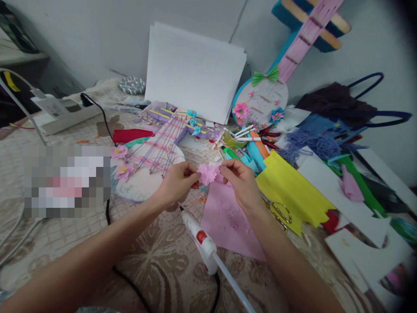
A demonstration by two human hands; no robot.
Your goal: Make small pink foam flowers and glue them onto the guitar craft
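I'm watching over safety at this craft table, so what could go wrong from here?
The glue gun lies with its nozzle just below the left hand; if it is hot, lowering that wrist could mean a burn.

The pink sheet lies right beside the gun, so a glue drip might mark it.

The pink flower looks thin and is pinched by the left hand and the right hand; a hard tug could crease or tear it.

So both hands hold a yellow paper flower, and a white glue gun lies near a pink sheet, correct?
Wrong colour: the head view shows the left hand and right hand holding a pink paper flower; a white glue gun lies near a pink sheet.
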